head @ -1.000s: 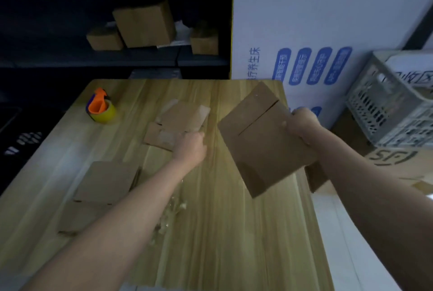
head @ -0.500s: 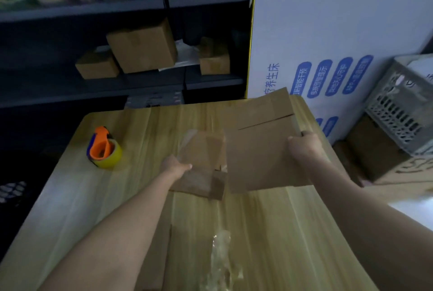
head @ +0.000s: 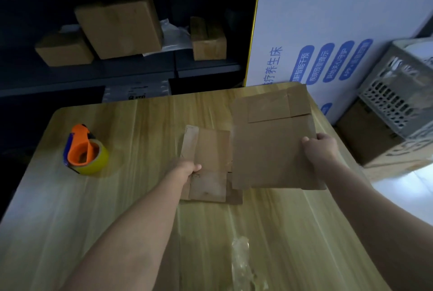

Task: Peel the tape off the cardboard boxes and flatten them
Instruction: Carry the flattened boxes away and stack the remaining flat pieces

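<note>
Listing from the head view, the only view supplied.

Item 1: right hand point(head: 319, 150). Fingers curled over the right edge of the larger flattened box point(head: 269, 150), gripping it.

Item 2: larger flattened box. Brown cardboard, flat, over the right half of the wooden table point(head: 117, 197). A folded flap at the far end carries a glossy patch that looks like tape. Its left edge overlaps the right edge of the smaller flattened box point(head: 208, 164).

Item 3: left hand point(head: 185, 170). Holds the left edge of the smaller flattened box, thumb on top. The fingers are hidden under the card.

Item 4: smaller flattened box. Brown cardboard, lying at the table's middle, between the two hands.

Item 5: crumpled clear tape point(head: 241, 260). Loose on the near part of the table, well apart from both boxes.

Item 6: tape dispenser point(head: 84, 152). Orange body with a yellow roll, on the table's left side.

Item 7: three shelf boxes. One large point(head: 119, 25), one low to its left point(head: 63, 50), one small to its right point(head: 208, 39), all on a dark shelf behind the table.

Item 8: white carton point(head: 339, 21). Tall, with blue print, behind the table's far right corner.

Item 9: grey crate point(head: 398, 93). Perforated walls, at the far right.
</note>
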Tool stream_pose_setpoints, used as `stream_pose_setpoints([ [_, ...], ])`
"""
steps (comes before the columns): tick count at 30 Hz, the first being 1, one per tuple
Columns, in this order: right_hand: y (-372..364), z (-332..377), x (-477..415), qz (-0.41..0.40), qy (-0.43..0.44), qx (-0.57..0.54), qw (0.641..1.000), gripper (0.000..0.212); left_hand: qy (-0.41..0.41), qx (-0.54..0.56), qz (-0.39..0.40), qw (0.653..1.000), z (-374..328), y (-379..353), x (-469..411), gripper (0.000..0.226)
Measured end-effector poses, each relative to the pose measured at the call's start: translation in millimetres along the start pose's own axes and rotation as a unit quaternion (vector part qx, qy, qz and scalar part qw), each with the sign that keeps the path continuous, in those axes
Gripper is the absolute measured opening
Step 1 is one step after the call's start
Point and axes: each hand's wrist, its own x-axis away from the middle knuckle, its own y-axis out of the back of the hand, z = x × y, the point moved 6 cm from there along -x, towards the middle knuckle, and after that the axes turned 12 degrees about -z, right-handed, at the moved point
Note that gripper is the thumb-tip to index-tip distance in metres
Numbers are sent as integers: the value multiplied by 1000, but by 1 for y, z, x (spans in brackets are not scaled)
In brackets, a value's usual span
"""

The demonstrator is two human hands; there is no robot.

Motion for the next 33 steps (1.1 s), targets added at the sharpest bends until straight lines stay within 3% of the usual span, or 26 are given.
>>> stream_pose_setpoints([
  [7,25,-3,11,-28,-8,8,1000,32,14,58,-18,998,2,33,16,66],
  [18,79,0,64,21,34,2,999,32,-15,154,-89,984,15,144,108,67],
  [20,89,-3,74,37,52,10,998,23,-24,167,-113,979,24,163,131,65],
  [22,94,-5,84,55,67,13,996,18,-25,182,-122,975,40,177,154,61],
  [27,92,-8,116,91,126,36,987,35,6,193,-153,969,103,196,209,46],
  [33,71,-25,161,155,142,44,977,31,75,192,-145,968,178,207,239,52],
])
